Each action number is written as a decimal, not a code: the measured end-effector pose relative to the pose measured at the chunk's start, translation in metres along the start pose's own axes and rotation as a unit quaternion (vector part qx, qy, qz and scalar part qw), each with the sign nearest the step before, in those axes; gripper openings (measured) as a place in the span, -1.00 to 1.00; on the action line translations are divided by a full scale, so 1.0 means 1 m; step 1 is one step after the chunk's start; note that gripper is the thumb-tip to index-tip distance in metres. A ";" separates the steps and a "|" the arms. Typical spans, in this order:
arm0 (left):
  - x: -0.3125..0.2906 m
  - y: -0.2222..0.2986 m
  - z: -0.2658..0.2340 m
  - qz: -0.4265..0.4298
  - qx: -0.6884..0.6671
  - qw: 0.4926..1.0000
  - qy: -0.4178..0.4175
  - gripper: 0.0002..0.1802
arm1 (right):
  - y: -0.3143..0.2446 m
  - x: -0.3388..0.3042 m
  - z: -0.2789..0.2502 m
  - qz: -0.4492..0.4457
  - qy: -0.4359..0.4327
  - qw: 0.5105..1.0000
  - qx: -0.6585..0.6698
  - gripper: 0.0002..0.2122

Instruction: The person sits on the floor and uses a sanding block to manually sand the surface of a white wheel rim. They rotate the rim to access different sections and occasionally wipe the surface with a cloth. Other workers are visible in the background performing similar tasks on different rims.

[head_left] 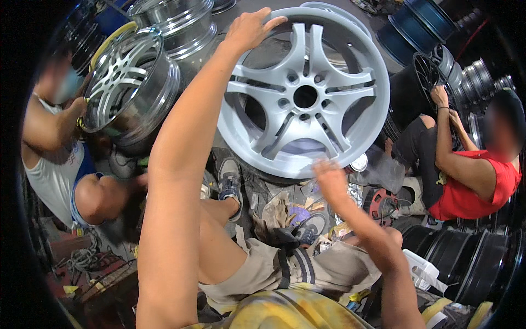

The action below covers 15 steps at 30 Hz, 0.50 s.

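A silver-grey alloy wheel rim (266,118) with split spokes stands upright in front of me, its face toward me. My left hand (249,30) grips its upper left edge, with the thumb stretched along the top and the other fingers partly hidden. At the rim's bottom edge is my right hand (331,183), smeared by motion. Its fingers are too blurred to show whether they hold anything. Below the wheel, the lip looks whitish and slightly streaked near that hand.
At left a person (55,120) handles a polished wheel rim (131,88). At right another person in a red sleeveless top (466,186) works at a black rim (413,88). Scraps and paper (296,211) litter the floor between my shoes (229,178). Dark rims (460,257) lie at lower right.
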<state>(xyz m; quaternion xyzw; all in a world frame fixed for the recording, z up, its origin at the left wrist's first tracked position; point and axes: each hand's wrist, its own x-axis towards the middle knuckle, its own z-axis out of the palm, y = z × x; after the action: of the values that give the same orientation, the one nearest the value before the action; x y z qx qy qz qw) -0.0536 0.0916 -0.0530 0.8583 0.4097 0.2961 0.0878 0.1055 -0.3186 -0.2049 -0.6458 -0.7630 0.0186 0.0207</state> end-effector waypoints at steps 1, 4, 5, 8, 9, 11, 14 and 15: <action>-0.001 0.002 0.005 -0.003 -0.012 1.000 0.019 -0.22 | 0.015 -0.004 -0.015 -0.002 0.009 0.999 -0.040 -0.74; 0.005 0.001 0.010 0.031 0.010 0.997 0.065 -0.40 | -0.028 0.019 0.016 0.041 -0.041 0.989 -0.137 -0.71; 0.006 0.000 0.008 0.028 0.003 0.998 0.065 -0.39 | -0.053 0.038 0.024 0.066 -0.071 0.983 -0.155 -0.70; 0.007 0.001 0.007 0.040 -0.016 0.997 0.071 -0.40 | -0.103 0.075 0.000 0.132 -0.013 0.985 0.107 -0.73; 0.006 -0.001 0.009 0.055 -0.014 0.995 0.076 -0.42 | -0.107 0.081 -0.024 0.134 -0.005 0.974 0.184 -0.73; 0.008 -0.013 0.015 0.098 0.021 0.993 0.060 -0.56 | -0.096 0.071 -0.034 0.104 0.111 0.952 0.265 -0.72; 0.012 -0.043 0.025 -0.023 -0.102 0.994 0.011 -0.19 | -0.039 0.032 -0.034 0.106 0.139 0.969 0.172 -0.63; 0.011 -0.045 0.023 -0.013 -0.134 0.991 -0.009 -0.18 | -0.024 0.015 -0.032 0.050 0.138 0.979 0.139 -0.61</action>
<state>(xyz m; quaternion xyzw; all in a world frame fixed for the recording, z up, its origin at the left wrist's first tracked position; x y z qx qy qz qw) -0.0640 0.1309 -0.0841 0.8362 0.3768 0.3392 0.2093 0.0812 -0.3074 -0.1712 -0.6700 -0.7098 0.0367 0.2143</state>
